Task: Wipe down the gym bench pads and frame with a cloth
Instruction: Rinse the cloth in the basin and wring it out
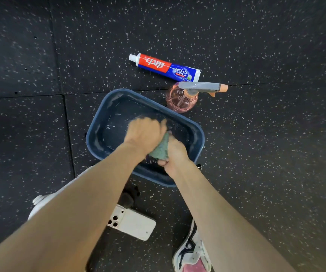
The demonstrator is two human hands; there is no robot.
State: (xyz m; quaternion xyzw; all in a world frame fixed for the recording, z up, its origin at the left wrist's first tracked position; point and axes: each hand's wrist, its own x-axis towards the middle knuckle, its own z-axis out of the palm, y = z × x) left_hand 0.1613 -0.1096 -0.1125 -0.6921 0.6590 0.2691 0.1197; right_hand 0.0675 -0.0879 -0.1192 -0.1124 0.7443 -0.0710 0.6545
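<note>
A green cloth is bunched between both hands over a dark blue rectangular basin that stands on the floor. My left hand grips the cloth's upper end, and my right hand grips its lower end. The cloth looks twisted between them. Water glints on the basin's bottom. No gym bench is in view.
A red-and-blue toothpaste tube lies on the speckled black rubber floor beyond the basin. A pink spray bottle stands at the basin's far right corner. A white phone lies near my shoes.
</note>
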